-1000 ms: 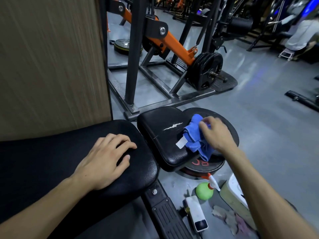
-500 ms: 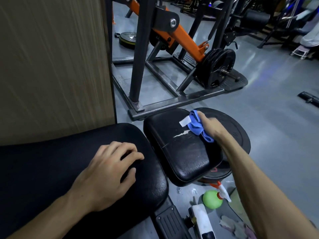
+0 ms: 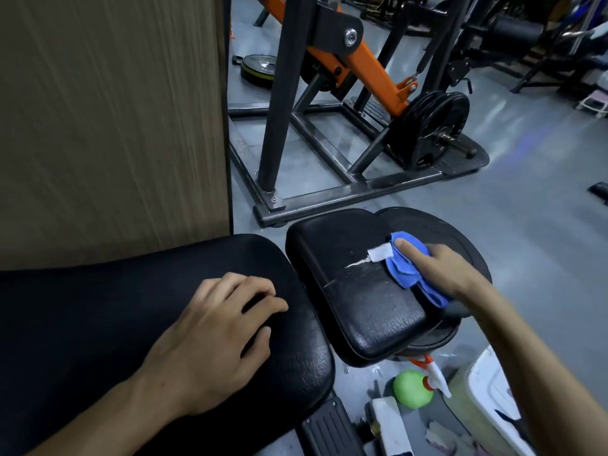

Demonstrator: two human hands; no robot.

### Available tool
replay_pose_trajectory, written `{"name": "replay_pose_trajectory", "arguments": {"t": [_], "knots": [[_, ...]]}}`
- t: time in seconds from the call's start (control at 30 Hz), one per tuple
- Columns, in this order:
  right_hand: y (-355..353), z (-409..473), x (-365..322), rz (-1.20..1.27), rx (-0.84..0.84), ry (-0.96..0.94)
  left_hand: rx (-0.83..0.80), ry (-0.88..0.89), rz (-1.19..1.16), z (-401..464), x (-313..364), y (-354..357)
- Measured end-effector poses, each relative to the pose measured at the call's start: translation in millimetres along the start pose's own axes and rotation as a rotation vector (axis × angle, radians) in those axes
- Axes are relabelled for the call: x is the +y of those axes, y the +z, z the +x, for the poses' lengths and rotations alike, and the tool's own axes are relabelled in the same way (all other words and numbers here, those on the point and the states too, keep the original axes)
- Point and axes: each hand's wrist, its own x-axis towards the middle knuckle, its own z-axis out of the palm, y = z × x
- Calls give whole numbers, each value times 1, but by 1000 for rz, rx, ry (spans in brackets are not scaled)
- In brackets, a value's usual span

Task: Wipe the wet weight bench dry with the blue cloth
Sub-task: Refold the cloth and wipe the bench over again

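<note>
Weight bench (image 3: 358, 311): two black padded sections are seen in the head view, the long pad across the lower left of the frame, the smaller seat pad at centre right; a pale scuff is visible on the seat pad.
Blue cloth (image 3: 406, 268): bunched on the upper right part of the seat pad, its white tag laid toward the scuff.
Right hand (image 3: 441, 269): pressed onto the cloth, index finger extended over it, the remaining fingers hidden; the cloth is held beneath the palm.
Left hand (image 3: 217, 340): rested on the long pad, fingers loosely bent, nothing held.
Green spray bottle (image 3: 413, 388): seen on the floor below the seat pad, lower right.
</note>
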Motion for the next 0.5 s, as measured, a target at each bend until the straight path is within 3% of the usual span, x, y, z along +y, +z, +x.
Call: {"name": "replay_pose_trajectory", "arguments": {"t": [0.13,0.23,0.4,0.5], "knots": [[17,66,-59,-43,51,-53,-2,-1,-18,2,-1,-1],[31,92,-100,-217,57,-54,-1,-7,-6,3,-2,-1],[36,86,-123,-373,29,-130,-6,-13,7,2,1,-5],[49,68,-147,-450,12,-268,-11,-17,14,2,1,-5]]}}
